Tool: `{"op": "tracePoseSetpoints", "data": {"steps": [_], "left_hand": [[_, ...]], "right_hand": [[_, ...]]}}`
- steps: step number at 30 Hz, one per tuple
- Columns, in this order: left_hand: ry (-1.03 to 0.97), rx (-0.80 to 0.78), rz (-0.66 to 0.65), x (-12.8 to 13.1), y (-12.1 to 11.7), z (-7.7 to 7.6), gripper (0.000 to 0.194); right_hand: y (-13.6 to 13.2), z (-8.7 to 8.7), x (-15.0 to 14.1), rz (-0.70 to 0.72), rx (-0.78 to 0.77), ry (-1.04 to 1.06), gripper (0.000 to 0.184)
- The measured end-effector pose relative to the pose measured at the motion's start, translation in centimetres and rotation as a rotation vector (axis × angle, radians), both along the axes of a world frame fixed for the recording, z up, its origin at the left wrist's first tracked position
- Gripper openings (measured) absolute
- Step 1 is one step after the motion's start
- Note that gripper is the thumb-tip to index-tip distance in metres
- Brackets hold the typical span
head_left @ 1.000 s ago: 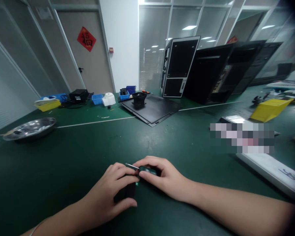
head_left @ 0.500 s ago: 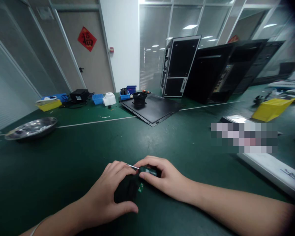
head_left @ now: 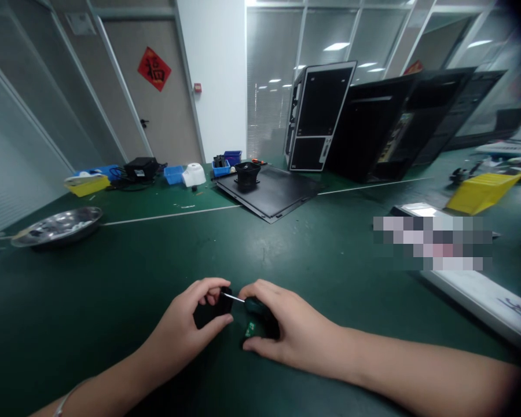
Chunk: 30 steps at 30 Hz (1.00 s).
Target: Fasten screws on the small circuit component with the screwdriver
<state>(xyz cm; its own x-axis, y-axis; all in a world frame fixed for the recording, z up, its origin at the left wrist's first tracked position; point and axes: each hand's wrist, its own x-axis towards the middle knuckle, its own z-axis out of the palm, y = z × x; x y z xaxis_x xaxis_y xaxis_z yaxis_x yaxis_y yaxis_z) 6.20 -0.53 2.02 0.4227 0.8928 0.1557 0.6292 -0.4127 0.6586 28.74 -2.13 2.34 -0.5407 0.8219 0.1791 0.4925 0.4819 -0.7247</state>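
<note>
Over the green mat (head_left: 113, 289), the hands (head_left: 178, 327) (head_left: 295, 330) have parted around the screwdriver (head_left: 254, 304).

A: Right hand (head_left: 293, 330)?

B: Curled over a small screwdriver (head_left: 233, 297). Dark green handle (head_left: 255, 305) sits under the fingers (head_left: 260, 289); thin steel shaft runs out level toward the left.

A: Left hand (head_left: 184, 327)?

B: Holds a small black block (head_left: 209, 314), fingers (head_left: 211, 285) over its top, thumb along its lower side.

A: Contact?

B: Shaft tip meets the block's upper right corner, apparently touching.

A: The green bit?

B: Small green piece (head_left: 250, 329), just below the handle, beside the right hand. Too small to identify.
</note>
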Motion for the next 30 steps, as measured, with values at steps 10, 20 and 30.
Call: {"op": "tracePoseSetpoints", "data": {"steps": [10,20,30], "left_hand": [[-0.129,-0.105,0.030,-0.1,0.0,-0.1,0.039],[-0.130,-0.154,-0.035,0.3,-0.2,0.0,0.035],[-0.126,-0.062,-0.098,1.0,-1.5,-0.7,0.036]], "right_hand": [[0.2,-0.4,-0.1,-0.023,-0.079,0.106,0.036],[0.4,-0.7,-0.1,-0.058,-0.085,0.394,0.038],[-0.1,-0.4,-0.4,0.045,0.104,0.310,0.042]]}}
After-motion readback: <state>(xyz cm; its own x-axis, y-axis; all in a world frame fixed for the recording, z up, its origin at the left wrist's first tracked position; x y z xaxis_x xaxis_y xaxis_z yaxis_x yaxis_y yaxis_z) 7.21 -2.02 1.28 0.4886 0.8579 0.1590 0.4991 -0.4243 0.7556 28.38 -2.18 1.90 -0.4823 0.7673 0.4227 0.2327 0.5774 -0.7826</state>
